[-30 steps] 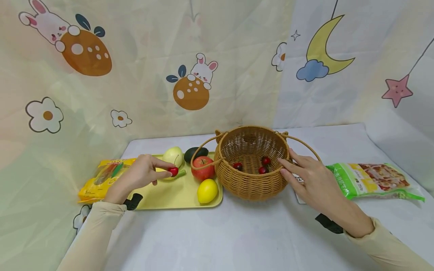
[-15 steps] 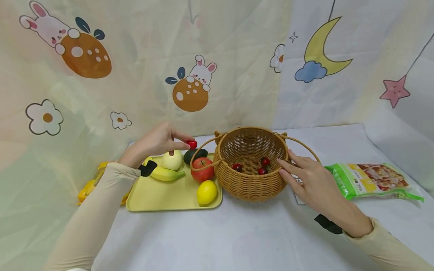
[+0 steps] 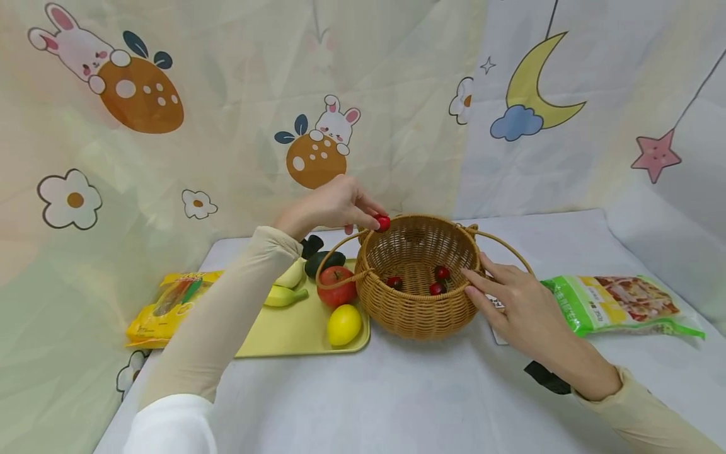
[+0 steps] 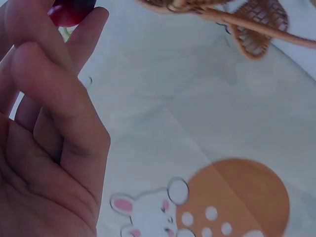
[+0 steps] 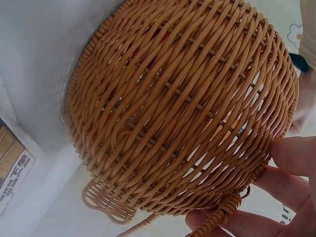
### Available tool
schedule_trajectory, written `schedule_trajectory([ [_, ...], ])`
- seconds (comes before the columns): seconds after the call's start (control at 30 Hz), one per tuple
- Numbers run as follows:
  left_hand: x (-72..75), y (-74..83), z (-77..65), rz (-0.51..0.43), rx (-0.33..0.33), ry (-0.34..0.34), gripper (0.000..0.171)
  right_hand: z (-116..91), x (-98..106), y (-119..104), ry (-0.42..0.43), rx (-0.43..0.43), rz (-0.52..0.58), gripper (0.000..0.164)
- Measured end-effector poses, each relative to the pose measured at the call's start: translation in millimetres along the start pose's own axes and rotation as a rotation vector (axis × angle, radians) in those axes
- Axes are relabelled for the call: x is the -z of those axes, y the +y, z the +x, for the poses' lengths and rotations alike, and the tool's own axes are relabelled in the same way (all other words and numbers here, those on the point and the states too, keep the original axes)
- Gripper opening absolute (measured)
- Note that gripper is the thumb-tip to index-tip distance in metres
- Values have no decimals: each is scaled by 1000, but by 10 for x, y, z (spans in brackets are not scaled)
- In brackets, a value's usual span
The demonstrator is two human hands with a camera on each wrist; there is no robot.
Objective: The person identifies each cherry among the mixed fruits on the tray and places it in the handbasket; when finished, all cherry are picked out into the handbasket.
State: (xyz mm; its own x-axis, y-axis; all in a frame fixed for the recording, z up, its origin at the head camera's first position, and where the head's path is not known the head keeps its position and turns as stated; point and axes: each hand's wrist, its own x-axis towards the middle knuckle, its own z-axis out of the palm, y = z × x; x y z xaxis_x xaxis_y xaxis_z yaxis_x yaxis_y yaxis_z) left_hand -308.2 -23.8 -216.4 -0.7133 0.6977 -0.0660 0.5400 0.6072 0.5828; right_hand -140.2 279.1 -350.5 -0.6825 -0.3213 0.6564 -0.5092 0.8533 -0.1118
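Observation:
My left hand (image 3: 346, 205) pinches a red cherry (image 3: 382, 222) between thumb and fingertips, right at the left back rim of the round wicker basket (image 3: 422, 318). The left wrist view shows the same cherry (image 4: 71, 12) at its top edge, partly behind the fingers. With my right hand (image 3: 518, 299) I grip the basket's right rim, close to where its handle hangs; in the right wrist view the fingers (image 5: 284, 190) lie at the rim and around the handle (image 5: 217, 215). Inside the basket are three dark red cherries (image 3: 442, 272).
Left of the basket a yellow tray (image 3: 283, 337) holds a red apple (image 3: 337, 287), a lemon (image 3: 344, 325), bananas (image 3: 280, 296), a pale green fruit (image 3: 292, 274) and a dark green avocado-shaped fruit (image 3: 323, 263). A yellow package (image 3: 164, 309) lies far left, a green-edged food package (image 3: 618, 302) right.
My left hand has lifted the cherry off the tray area and carried it rightward and up to the basket's rim. The right hand has stayed on the basket.

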Motion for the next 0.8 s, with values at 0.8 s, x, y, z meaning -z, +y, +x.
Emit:
schedule_trajectory([
  [0.8, -644, 237, 923, -46, -78, -196, 18, 5, -5, -11, 3, -1, -7, 37],
])
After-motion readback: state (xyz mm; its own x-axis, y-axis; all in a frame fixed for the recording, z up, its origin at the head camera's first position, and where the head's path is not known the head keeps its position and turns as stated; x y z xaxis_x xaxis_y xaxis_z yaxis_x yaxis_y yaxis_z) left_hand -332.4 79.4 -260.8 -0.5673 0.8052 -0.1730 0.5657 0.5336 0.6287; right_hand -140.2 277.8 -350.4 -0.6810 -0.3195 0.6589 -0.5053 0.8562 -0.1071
